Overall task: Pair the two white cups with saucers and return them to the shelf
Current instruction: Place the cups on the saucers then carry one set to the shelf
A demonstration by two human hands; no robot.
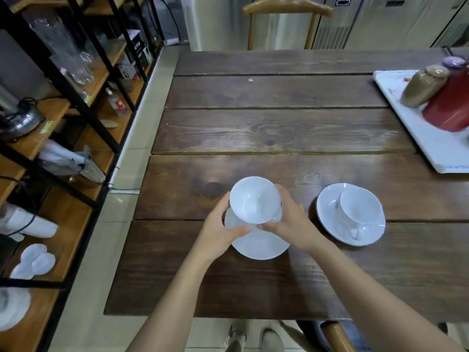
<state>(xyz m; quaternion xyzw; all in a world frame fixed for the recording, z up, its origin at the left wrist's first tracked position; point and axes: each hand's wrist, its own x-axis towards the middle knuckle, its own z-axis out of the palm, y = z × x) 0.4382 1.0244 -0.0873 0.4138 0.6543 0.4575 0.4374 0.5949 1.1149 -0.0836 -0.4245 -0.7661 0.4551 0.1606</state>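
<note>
So both hands are wrapped around 1 white cup, the left hand cupping its left side and the right hand its right, thumbs nearly meeting at the front. The cup sits over the far edge of a plain saucer near the front of the table; can't tell if it's touching down yet or just above it. The other cup is already on its rimmed saucer just to the right, leaning a bit in this view.

What could go wrong, I'd guess: the cup is way off centre on the saucer, so if it gets let go there it might tip off the rim or rock the saucer. Then carrying a loose cup-on-saucer stack over to the shelf on the left is the sketchy part, since glazed china slides easily and those shelves already look crowded with white dishes.
</note>
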